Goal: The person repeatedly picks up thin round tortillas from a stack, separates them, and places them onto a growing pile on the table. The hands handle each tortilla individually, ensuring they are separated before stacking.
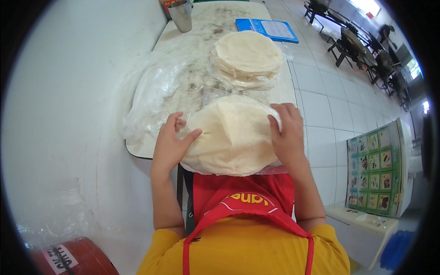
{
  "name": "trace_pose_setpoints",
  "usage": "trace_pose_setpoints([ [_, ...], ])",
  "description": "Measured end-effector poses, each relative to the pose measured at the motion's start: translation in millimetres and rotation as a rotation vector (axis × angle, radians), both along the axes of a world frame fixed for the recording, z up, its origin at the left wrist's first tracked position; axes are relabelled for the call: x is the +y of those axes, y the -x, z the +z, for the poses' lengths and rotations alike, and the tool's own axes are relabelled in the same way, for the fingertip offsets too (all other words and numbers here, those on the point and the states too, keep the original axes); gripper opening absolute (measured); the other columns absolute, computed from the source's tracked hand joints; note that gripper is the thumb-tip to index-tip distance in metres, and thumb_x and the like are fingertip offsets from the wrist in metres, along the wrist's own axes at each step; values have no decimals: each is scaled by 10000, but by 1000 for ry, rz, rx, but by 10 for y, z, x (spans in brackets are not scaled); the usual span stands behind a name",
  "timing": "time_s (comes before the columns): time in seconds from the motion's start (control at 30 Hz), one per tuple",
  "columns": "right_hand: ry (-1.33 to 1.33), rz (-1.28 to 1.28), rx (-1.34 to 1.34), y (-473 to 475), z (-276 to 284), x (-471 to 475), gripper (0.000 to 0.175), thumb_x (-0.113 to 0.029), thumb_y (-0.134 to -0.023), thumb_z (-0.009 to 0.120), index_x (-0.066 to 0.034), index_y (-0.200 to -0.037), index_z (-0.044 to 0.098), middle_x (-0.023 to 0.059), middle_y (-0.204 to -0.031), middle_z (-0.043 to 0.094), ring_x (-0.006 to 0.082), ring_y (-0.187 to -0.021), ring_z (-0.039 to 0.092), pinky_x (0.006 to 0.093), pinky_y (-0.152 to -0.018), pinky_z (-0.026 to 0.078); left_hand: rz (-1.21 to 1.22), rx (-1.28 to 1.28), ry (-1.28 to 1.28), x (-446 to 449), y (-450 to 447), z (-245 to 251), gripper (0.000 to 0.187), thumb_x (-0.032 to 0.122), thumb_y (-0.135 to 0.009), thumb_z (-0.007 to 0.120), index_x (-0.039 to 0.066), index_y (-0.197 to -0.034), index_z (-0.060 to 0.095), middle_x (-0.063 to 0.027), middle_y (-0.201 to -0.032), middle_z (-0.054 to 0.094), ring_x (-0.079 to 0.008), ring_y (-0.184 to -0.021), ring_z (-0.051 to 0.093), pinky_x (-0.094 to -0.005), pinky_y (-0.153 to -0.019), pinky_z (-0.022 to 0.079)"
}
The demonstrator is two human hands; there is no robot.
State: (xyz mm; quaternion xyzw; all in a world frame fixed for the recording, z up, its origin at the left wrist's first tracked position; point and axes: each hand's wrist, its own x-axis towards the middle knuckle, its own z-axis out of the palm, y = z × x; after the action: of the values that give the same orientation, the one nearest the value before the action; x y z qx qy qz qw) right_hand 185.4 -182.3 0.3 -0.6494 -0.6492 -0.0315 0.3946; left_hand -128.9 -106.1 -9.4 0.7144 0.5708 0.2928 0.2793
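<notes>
Right before me, a stack of thin, round, pale dough wrappers reaches over the near edge of the table. Its top sheet is creased down the middle. At the stack's left edge is my left hand, its thumb over the sheets and apart from its curled fingers. My right hand is at the right edge, thumb towards the sheets and fingers bent on the outer side. Clear plastic shows beside both hands; whether the right fingers pinch it is hidden. Farther back sits a second wrapper stack on clear plastic.
The worn white table stands along a white wall. Crumpled clear plastic covers its left side. A metal cup and a blue record book are at the back. Burner stands and a person are far right.
</notes>
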Motion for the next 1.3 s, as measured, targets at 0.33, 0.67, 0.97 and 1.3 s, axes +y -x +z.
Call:
trace_pose_setpoints([
  [0.33,194,600,105,277,-292,949,294,-72,-1024,627,1,-1302,693,195,-1295,717,397,-1277,626,500,-1129,452,-183,115,80,436,-574,129,379,258,-986,833,-32,-1205,725,-97,-1001,727,-199,-929,656,-348,-853,538],
  [0.67,582,824,848,337,592,657,195,-200,-1097,685,-19,-1170,686,11,-914,685,52,-815,558,263,-717,492,-188,-592,205,-81,-259,785,147,166,-1100,705,27,-1138,675,22,-920,687,-30,-828,581,-235,-736,491],
  [0.97,568,235,360,1,7,867,240,-232,-1038,745,7,-1048,729,82,-744,644,157,-738,600,354,-691,498,-257,-67,-28,602,-829,69,223,205,-1021,754,-4,-1089,722,-143,-853,707,-199,-782,630,-373,-747,515],
  [1.3,598,463,952,-233,264,406,184,-222,-1111,682,-46,-1058,668,-54,-931,667,30,-861,566,264,-759,488,-151,-256,-22,394,-749,169,199,199,-1066,736,3,-1057,699,-26,-808,654,-86,-763,557,-288,-701,468],
])
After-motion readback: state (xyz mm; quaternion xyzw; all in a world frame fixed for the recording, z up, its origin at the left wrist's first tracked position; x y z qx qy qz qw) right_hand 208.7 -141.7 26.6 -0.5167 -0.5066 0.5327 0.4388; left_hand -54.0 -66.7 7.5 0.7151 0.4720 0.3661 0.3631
